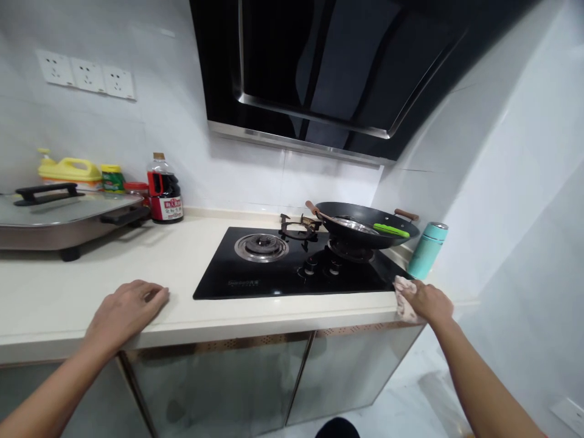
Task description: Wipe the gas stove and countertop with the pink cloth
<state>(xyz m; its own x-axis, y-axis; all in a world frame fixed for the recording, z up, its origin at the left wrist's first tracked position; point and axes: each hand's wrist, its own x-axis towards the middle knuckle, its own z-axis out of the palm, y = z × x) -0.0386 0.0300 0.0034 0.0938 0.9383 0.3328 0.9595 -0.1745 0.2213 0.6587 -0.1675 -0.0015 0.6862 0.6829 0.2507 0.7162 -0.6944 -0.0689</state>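
- From the head camera, the right hand [431,301] is at the near right corner of the stove [274,277], its fingers bent around a pale, patterned cloth [405,298].
- The cloth lies beneath and just left of that hand, bunched at the counter's front edge, with its lower part hanging over; the hand partly hides it.
- The left hand [125,310] rests on the counter [150,255] near the front edge, fingers loosely curled, gripping nothing; it is left of the stove and well apart from the cloth.
- A turquoise flask [427,250] stands just beyond the right hand, beside the stove's right edge.
- Behind the cloth, a black wok [365,213] sits over the right burner, with a green-handled tool [391,230] in it.
- The left burner [262,247] is uncovered; a pot stand [288,233] lies behind it to the right, near the wok.
- Farther left, behind the left hand, are a lidded pan [50,237] and a dark sauce bottle [165,194].
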